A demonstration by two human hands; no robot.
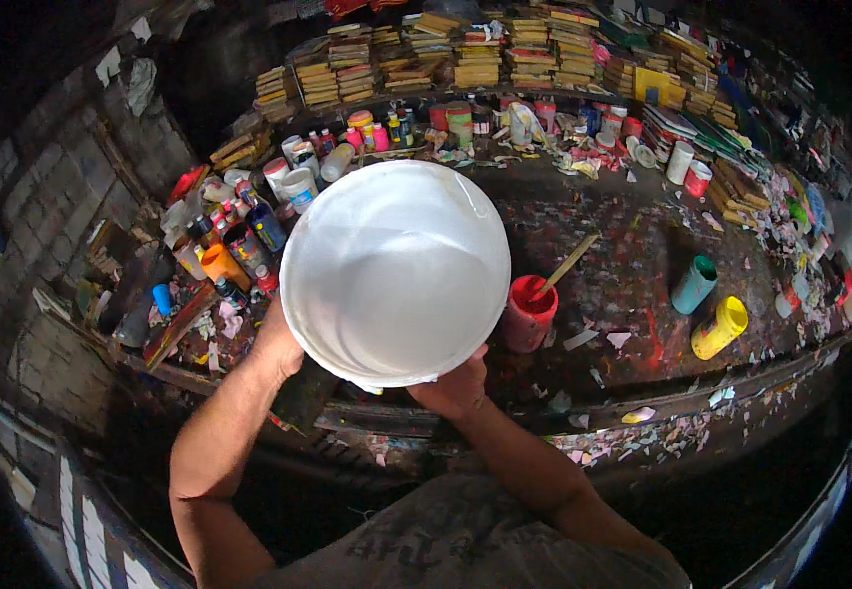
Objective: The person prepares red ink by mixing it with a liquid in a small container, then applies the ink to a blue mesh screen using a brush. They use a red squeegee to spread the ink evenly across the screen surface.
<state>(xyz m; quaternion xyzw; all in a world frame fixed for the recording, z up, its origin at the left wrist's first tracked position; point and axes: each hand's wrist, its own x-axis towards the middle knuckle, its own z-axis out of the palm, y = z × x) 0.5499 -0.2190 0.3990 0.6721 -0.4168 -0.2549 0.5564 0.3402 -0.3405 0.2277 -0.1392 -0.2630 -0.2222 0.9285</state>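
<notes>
A large round white bucket (401,265) is raised over the near part of the workbench, its wide mouth facing up toward me. Pale, shiny white covers its inside; whether that is paint or bare plastic I cannot tell. My left hand (281,342) grips it at the lower left side, and my right hand (453,385) supports it from below at the near right. The bucket hides most fingers of both hands. Just right of it stands a red paint container (527,319) with a wooden stick (568,265) leaning out.
Toward the right of the stained workbench (632,339) are a green container (695,285) and a tilted yellow container (719,328). Paint bottles and tubs (249,240) crowd the left side. Stacks of wooden frames (475,59) line the back, and paper scraps (642,447) lie along the front.
</notes>
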